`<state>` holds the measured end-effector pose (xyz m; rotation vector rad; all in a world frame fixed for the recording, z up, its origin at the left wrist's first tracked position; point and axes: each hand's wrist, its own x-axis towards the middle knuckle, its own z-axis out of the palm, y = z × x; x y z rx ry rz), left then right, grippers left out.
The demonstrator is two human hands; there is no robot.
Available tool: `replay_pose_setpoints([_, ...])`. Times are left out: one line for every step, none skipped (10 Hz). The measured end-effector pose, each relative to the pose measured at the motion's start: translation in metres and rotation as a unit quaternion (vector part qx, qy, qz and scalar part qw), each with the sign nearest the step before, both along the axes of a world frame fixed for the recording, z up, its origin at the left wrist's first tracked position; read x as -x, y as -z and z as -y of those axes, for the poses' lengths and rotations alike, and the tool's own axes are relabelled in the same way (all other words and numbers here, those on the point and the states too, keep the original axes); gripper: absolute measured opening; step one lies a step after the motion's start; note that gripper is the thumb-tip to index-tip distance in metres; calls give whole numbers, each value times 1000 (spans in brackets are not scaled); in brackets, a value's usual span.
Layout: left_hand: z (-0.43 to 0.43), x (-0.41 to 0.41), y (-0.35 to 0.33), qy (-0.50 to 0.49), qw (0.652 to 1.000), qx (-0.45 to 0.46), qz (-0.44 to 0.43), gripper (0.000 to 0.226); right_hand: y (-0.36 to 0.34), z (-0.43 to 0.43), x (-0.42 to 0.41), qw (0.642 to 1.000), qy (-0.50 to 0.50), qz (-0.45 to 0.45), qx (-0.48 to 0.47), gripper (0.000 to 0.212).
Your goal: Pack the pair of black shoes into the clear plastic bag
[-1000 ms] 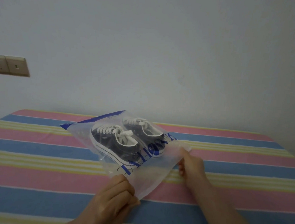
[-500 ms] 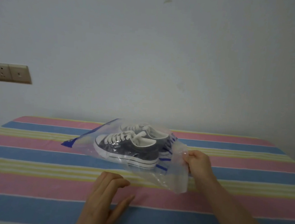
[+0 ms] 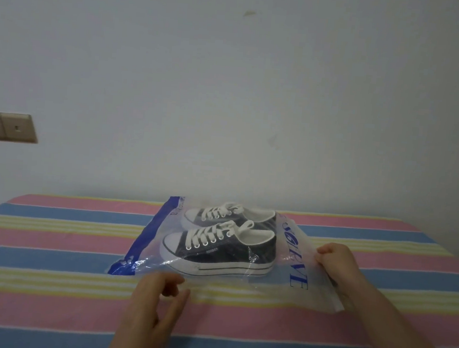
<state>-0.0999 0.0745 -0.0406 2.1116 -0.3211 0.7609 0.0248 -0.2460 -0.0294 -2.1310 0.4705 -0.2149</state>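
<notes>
Two black canvas shoes [image 3: 225, 249] with white laces and white soles sit side by side inside the clear plastic bag [image 3: 298, 264], toes to the left. The bag lies on the striped cloth, its blue band at the left end. My right hand [image 3: 335, 263] pinches the bag's right edge between thumb and fingers. Just in front of the bag's near edge is my left hand [image 3: 155, 302], fingers loosely curled and apart, nothing in it.
A cloth [image 3: 49, 283] striped pink, blue, yellow and white covers the whole surface up to a pale wall. A double wall socket [image 3: 7, 126] is mounted at the left.
The bag with the shoes has come down flat onto the cloth and turned side-on. My left hand has let go of the bag; my right hand keeps its hold on the right edge.
</notes>
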Motion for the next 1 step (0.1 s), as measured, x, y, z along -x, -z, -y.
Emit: replay_pose_setpoints([-3, -17, -23, -16, 996, 56, -60, 20, -16, -4, 0, 996, 26, 11, 82, 32])
